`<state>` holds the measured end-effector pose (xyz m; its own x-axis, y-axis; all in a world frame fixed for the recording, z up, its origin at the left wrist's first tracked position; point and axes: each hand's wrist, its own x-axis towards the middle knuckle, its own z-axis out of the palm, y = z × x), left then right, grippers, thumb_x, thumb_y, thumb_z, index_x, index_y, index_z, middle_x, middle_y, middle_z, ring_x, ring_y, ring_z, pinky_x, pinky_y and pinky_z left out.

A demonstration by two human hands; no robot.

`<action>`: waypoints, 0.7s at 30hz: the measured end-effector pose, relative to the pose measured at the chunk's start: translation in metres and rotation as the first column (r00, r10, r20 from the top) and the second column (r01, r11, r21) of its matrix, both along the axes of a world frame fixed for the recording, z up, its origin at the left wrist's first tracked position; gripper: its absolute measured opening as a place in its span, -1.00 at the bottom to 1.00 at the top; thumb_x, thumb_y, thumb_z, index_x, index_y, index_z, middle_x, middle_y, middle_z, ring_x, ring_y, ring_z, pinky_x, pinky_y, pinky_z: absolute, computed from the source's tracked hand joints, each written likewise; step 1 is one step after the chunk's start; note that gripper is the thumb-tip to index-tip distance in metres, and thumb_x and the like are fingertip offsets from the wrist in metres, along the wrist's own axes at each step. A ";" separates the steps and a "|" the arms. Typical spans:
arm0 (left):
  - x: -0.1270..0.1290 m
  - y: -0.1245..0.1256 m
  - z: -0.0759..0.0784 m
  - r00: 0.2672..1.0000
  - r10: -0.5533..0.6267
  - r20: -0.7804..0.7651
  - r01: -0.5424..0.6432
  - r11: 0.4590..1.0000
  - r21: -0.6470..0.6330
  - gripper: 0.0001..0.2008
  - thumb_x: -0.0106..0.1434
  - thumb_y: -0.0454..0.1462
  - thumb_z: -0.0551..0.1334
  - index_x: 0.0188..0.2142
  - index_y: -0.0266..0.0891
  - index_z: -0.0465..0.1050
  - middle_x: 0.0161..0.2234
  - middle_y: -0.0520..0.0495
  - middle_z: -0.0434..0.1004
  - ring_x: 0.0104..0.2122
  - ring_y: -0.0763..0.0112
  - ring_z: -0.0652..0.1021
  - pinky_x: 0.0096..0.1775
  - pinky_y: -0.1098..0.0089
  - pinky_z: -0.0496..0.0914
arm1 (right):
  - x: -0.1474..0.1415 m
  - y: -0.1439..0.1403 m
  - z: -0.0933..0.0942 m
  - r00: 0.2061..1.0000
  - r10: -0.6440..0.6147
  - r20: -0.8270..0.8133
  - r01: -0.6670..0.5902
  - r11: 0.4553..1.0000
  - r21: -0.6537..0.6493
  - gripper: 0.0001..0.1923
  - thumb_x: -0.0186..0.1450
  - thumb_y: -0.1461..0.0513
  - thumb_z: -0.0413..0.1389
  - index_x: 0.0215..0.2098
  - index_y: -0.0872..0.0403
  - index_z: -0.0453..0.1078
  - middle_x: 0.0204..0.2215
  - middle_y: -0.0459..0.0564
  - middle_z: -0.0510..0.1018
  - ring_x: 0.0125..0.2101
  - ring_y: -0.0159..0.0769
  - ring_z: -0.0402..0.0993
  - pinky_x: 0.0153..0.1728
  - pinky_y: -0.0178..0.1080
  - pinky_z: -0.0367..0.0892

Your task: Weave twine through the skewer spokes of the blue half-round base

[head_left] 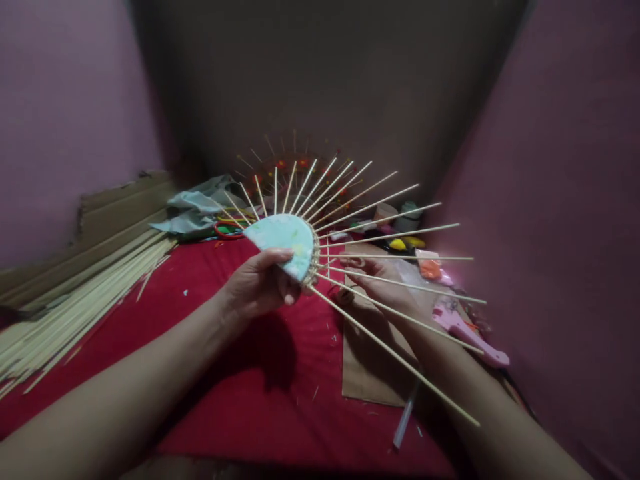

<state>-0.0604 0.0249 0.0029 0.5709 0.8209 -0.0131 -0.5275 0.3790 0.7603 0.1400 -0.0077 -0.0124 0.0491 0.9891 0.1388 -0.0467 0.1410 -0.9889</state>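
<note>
My left hand [257, 283] grips a pale blue half-disc [277, 237], thumb on its face and fingers beneath. Thin wooden sticks [395, 232] fan out from the disc's curved edge, and a braided tan cord [315, 257] runs along that edge at their bases. Behind the lower sticks is my right hand [380, 280], its fingers curled and pressed together close to the cord. A thin strand crosses the sticks beside those fingertips. What the right fingers pinch is partly hidden by the sticks and too small to make out.
On the red cloth [215, 393] lie a bundle of loose sticks [100, 303], red-handled scissors [229, 232] and a brown cardboard sheet [370, 370]. A pink glue gun [470, 333] and a clear glue stick [406, 417] are at right. A decorated stick fan [300, 162] stands behind.
</note>
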 end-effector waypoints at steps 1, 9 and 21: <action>0.001 0.000 -0.001 1.000 -0.003 0.009 0.003 1.000 -0.001 -0.81 0.12 -0.41 0.06 -0.31 -0.38 0.42 -0.57 -0.12 0.52 -0.67 0.35 0.49 -0.77 0.48 0.33 | -0.001 -0.003 0.007 0.998 0.056 0.000 -0.056 0.998 0.043 -0.66 -0.09 0.25 0.29 -0.29 0.02 0.47 -0.34 -0.05 0.57 -0.32 -0.28 0.47 -0.35 -0.26 0.37; 0.002 0.006 -0.007 1.000 -0.023 0.022 0.023 1.000 -0.007 -0.87 0.11 -0.41 0.11 -0.38 -0.41 0.41 -0.61 -0.13 0.51 -0.67 0.33 0.50 -0.76 0.49 0.36 | 0.008 -0.028 0.040 0.960 0.276 0.041 -0.276 0.961 -0.008 -0.64 -0.06 0.29 0.29 -0.25 -0.01 0.49 -0.33 -0.06 0.58 -0.35 -0.28 0.49 -0.40 -0.28 0.35; 0.007 -0.002 -0.015 0.990 -0.136 -0.028 0.137 0.990 0.014 -0.83 0.07 -0.39 0.13 -0.34 -0.43 0.43 -0.57 -0.16 0.51 -0.63 0.30 0.51 -0.68 0.42 0.39 | -0.017 -0.009 0.012 0.965 0.210 -0.159 -0.223 0.972 -0.072 -0.86 -0.01 0.19 0.26 -0.49 0.08 0.46 -0.52 -0.12 0.51 -0.53 -0.40 0.40 -0.50 -0.32 0.29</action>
<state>-0.0537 0.0229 -0.0124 0.6774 0.7354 -0.0179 -0.4506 0.4340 0.7801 0.1228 -0.0166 -0.0002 -0.1541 0.9864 0.0579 -0.2148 0.0237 -0.9764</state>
